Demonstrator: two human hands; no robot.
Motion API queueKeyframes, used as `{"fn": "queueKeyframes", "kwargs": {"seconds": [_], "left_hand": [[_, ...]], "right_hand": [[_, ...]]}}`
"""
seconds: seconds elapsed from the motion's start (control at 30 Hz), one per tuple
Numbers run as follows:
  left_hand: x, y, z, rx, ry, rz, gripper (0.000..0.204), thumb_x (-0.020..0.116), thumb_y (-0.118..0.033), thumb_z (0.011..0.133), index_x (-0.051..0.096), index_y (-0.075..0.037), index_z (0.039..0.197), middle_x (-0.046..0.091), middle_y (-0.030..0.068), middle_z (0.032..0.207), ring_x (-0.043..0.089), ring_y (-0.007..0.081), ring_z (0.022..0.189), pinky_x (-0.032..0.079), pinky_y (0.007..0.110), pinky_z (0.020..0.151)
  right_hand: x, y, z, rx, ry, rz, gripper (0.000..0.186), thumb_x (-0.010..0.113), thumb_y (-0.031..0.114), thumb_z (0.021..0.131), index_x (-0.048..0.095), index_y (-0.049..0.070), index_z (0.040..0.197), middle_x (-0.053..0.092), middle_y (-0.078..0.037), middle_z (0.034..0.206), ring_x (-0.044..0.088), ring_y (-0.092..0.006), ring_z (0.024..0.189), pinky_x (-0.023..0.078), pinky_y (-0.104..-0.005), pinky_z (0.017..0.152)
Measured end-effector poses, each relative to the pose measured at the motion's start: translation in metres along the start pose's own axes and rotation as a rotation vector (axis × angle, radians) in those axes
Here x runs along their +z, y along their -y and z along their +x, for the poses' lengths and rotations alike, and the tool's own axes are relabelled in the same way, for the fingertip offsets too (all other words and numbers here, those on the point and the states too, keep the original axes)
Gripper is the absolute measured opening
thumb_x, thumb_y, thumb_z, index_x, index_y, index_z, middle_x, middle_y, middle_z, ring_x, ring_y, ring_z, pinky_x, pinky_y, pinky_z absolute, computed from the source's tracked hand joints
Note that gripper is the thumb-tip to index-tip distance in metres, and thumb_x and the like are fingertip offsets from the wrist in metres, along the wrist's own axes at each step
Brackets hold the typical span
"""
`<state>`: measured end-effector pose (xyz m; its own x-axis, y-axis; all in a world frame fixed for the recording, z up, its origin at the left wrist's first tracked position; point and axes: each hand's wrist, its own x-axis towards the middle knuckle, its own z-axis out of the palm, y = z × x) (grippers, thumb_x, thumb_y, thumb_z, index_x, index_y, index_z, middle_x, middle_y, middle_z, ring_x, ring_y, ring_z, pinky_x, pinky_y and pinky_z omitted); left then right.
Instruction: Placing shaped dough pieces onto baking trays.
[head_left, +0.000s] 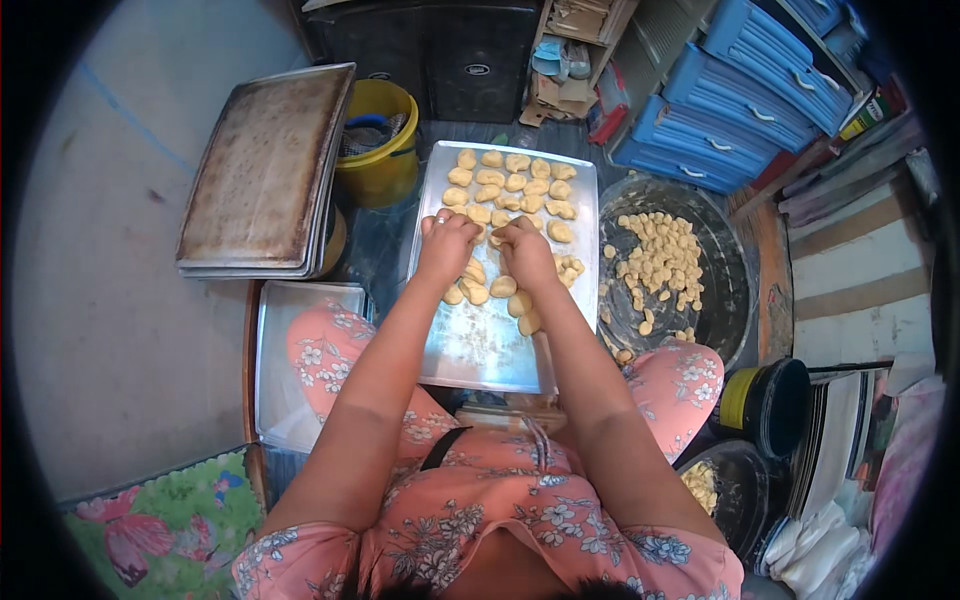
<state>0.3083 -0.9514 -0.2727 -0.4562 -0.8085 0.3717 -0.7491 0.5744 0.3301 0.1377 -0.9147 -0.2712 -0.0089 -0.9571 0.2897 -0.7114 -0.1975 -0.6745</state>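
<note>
A silver baking tray [470, 350] lies in front of my crossed legs, with rows of small yellowish dough pieces [516, 183] across its far half. Over the left side of the tray, my left hand [449, 245] has its fingers curled down onto a piece of dough, mostly hidden beneath them. Beside it, my right hand [527, 252] pinches another dough piece [496, 240] between thumb and fingers. More dough lumps [474, 292] lie in loose groups near both wrists, some touching each other.
A wide black basin [735, 270] to the right holds many small dough bits [660, 255]. Stacked browned trays [265, 170] and a yellow bucket [385, 175] stand at left. Blue drawers [720, 120] rise far right. Nearer are a dark bucket [780, 405] and another tray [285, 400].
</note>
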Motion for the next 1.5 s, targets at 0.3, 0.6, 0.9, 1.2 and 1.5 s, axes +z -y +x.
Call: {"fn": "queueKeyframes", "kwargs": {"seconds": [0.3,0.6,0.9,1.2,1.5], "left_hand": [[0.0,-0.018,0.001,0.13,0.041,-0.096,0.025,0.067,-0.014,0.074,0.066,-0.012,0.099,0.062,0.0037,0.1,0.052,0.0245,0.103,0.03,0.04,0.091],[0.0,-0.023,0.01,-0.08,0.105,-0.166,0.019,0.064,-0.013,0.075,0.066,-0.012,0.093,0.064,0.0056,0.092,0.053,0.0253,0.102,0.03,0.041,0.089],[0.001,-0.031,0.013,-0.012,0.19,0.043,0.023,0.068,-0.022,0.075,0.066,-0.012,0.096,0.06,0.0035,0.099,0.049,0.025,0.105,0.028,0.042,0.09],[0.02,-0.061,0.025,0.272,0.003,-0.035,0.016,0.064,-0.019,0.078,0.066,-0.014,0.092,0.059,0.0026,0.095,0.05,0.0239,0.104,0.03,0.041,0.087],[0.016,-0.063,0.01,0.116,0.066,-0.068,0.024,0.063,-0.013,0.073,0.067,-0.013,0.097,0.059,0.0034,0.108,0.049,0.0237,0.108,0.03,0.041,0.089]], "right_hand": [[-0.062,0.012,-0.025,-0.009,0.441,-0.377,0.032,0.071,0.022,0.068,0.069,0.008,0.097,0.067,-0.011,0.094,0.061,-0.0285,0.089,0.048,-0.0378,0.079],[-0.043,-0.012,-0.01,0.19,-0.066,0.168,0.024,0.072,0.018,0.072,0.067,0.005,0.091,0.061,-0.011,0.094,0.059,-0.0324,0.092,0.048,-0.0386,0.078],[-0.059,-0.019,-0.013,0.327,-0.008,0.003,0.022,0.065,0.015,0.073,0.069,0.01,0.094,0.063,-0.009,0.095,0.057,-0.0271,0.102,0.042,-0.0436,0.086],[-0.079,-0.054,-0.019,0.433,0.327,-0.162,0.033,0.069,0.032,0.069,0.069,0.009,0.094,0.067,-0.014,0.091,0.064,-0.0302,0.088,0.049,-0.0385,0.08],[-0.082,-0.049,-0.039,0.379,0.125,-0.243,0.027,0.066,0.028,0.073,0.067,0.01,0.093,0.064,-0.015,0.098,0.062,-0.0313,0.092,0.049,-0.0397,0.08]]}}
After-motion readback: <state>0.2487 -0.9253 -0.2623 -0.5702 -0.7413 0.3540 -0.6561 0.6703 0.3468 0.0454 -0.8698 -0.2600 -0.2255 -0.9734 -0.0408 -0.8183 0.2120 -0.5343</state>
